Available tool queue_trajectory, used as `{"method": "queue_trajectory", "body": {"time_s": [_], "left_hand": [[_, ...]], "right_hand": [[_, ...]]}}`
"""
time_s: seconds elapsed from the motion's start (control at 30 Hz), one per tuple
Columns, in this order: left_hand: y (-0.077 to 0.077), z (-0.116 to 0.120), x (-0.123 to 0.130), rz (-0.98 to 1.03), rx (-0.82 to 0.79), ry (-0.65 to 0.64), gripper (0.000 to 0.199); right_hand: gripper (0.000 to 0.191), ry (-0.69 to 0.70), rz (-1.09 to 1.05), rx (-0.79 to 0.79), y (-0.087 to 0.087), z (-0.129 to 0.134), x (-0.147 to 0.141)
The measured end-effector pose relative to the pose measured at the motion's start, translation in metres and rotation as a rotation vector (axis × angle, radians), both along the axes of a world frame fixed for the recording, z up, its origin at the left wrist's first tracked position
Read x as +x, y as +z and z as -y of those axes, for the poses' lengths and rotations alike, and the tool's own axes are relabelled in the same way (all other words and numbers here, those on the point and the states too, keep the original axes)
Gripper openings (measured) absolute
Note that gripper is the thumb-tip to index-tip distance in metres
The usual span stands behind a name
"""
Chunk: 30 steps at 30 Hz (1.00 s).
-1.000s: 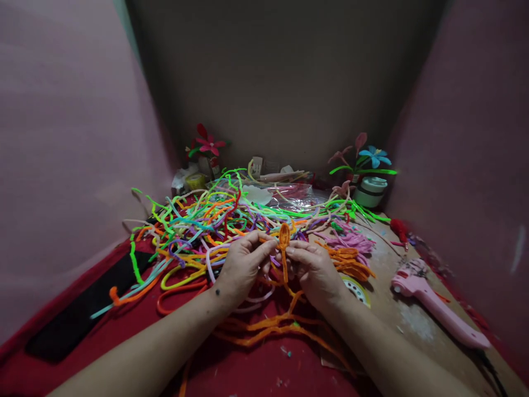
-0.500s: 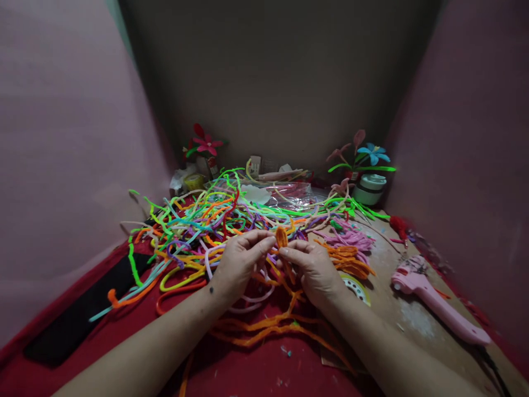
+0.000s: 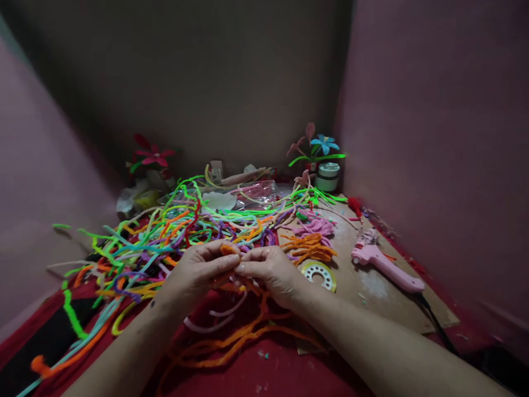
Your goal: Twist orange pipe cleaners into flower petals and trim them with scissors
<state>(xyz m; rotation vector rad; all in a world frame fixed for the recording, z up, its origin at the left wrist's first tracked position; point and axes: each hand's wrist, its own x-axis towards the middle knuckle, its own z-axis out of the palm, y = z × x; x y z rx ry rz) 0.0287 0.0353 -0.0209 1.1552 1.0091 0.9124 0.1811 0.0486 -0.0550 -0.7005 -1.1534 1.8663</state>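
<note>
Between the fingertips of both hands is a folded orange pipe cleaner [image 3: 230,251], its loop mostly covered by the fingers. My left hand [image 3: 205,266] pinches it from the left, thumb on top. From the right, my right hand [image 3: 266,270] pinches it too, the two thumbs nearly touching. Long orange pipe cleaners [image 3: 242,334] trail below the hands over the red cloth. Behind the hands spreads a tangled pile of multicoloured pipe cleaners [image 3: 165,237]. A bundle of folded orange pipe cleaners [image 3: 312,249] lies just past my right hand.
On a brown board [image 3: 397,309] at the right lie a pink glue gun [image 3: 386,264] and a yellow-rimmed tape roll [image 3: 320,275]. Pink pipe cleaners [image 3: 318,225] lie behind them. Pipe-cleaner flowers [image 3: 324,144] stand at the back beside a pale lidded jar [image 3: 327,177]. A black strip [image 3: 45,339] lies at left.
The view has turned right, so the scene sits farther left. The orange loop, upright before between the fingers, is now tilted and more covered by them. Both hands keep their pinch.
</note>
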Motion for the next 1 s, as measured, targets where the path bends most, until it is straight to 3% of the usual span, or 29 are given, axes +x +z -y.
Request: {"method": "queue_trajectory", "body": {"time_s": [0.3, 0.4, 0.6, 0.73, 0.87, 0.93, 1.0], "left_hand": [[0.001, 0.0, 0.002, -0.146, 0.014, 0.081, 0.016], [0.001, 0.002, 0.003, -0.273, 0.105, 0.1, 0.019], [0.001, 0.009, 0.006, -0.461, 0.328, 0.289, 0.018], [0.0, 0.012, 0.006, -0.538, 0.372, 0.291, 0.019], [-0.001, 0.014, 0.008, -0.694, 0.601, 0.358, 0.016], [0.001, 0.014, 0.009, -0.67, 0.573, 0.365, 0.017], [0.005, 0.012, 0.01, -0.551, 0.428, 0.362, 0.02]], "right_hand": [[0.015, -0.06, 0.074, 0.085, 0.004, 0.001, -0.001], [0.012, -0.115, 0.112, 0.125, -0.001, 0.0, -0.003], [0.015, -0.16, 0.248, 0.29, -0.003, 0.003, 0.0], [0.015, -0.165, 0.267, 0.298, -0.001, 0.003, 0.0], [0.017, -0.157, 0.252, 0.289, -0.001, 0.003, -0.001], [0.018, -0.169, 0.229, 0.252, 0.002, 0.004, 0.0], [0.019, -0.198, 0.207, 0.199, 0.006, 0.004, 0.001]]}}
